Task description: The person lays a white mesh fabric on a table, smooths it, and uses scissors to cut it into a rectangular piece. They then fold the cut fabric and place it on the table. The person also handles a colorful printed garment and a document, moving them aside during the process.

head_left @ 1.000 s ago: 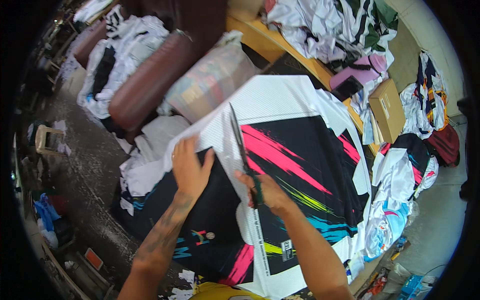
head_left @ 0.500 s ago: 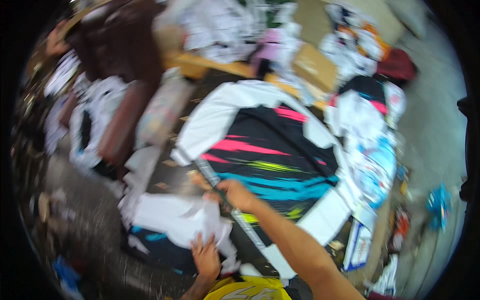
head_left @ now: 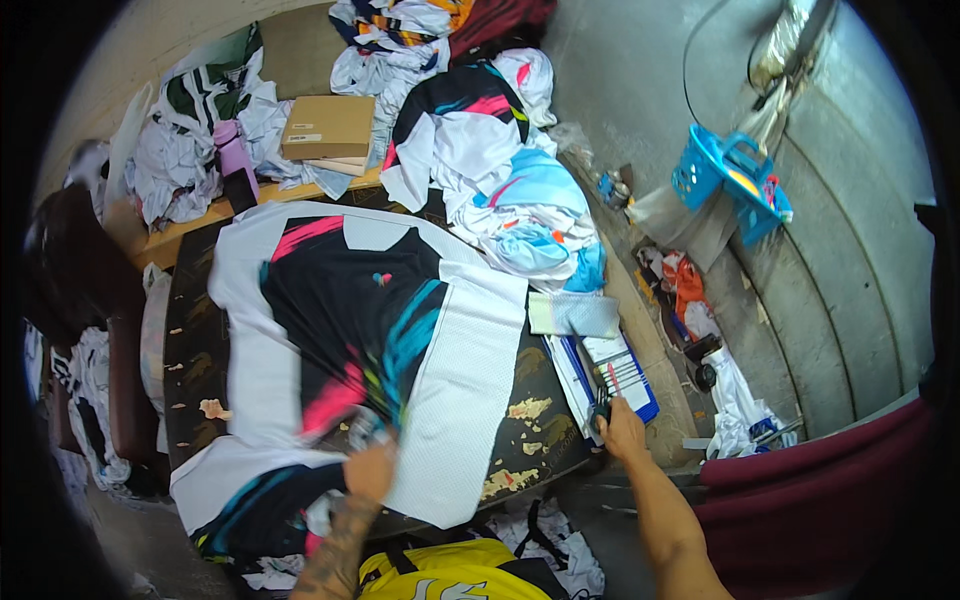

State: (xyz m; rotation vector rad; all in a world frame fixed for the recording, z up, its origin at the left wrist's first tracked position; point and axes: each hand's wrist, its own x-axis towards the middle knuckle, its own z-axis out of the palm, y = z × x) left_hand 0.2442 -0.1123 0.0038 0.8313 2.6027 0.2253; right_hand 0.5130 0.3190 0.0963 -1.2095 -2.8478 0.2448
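On the dark table (head_left: 545, 440) lies a black cloth panel (head_left: 340, 290) with pink, blue and lime streaks, bordered by white cloth (head_left: 465, 370). Its lower part gathers into folds at my left hand (head_left: 370, 470), which is closed on it, though motion blurs the fingers. Another black-and-blue printed piece with white edging (head_left: 265, 500) lies below, partly under my left forearm. At the table's right edge, my right hand (head_left: 623, 432) is closed around dark-handled scissors (head_left: 601, 408). The scissors are over papers and a blue-edged pad (head_left: 640, 392).
Piled white and blue cloth (head_left: 535, 220) sits beyond the panel. Farther left are a cardboard box (head_left: 328, 127) and a pink bottle (head_left: 232, 155). A blue basket (head_left: 725, 170) hangs at the right wall. Maroon cloth (head_left: 800, 500) hangs at the lower right; a brown chair (head_left: 80, 265) stands left.
My right hand has moved right with the scissors, from the cloth's edge to the papers. My left hand has gone from resting on the lower piece to gathering the black panel. The view has swung right.
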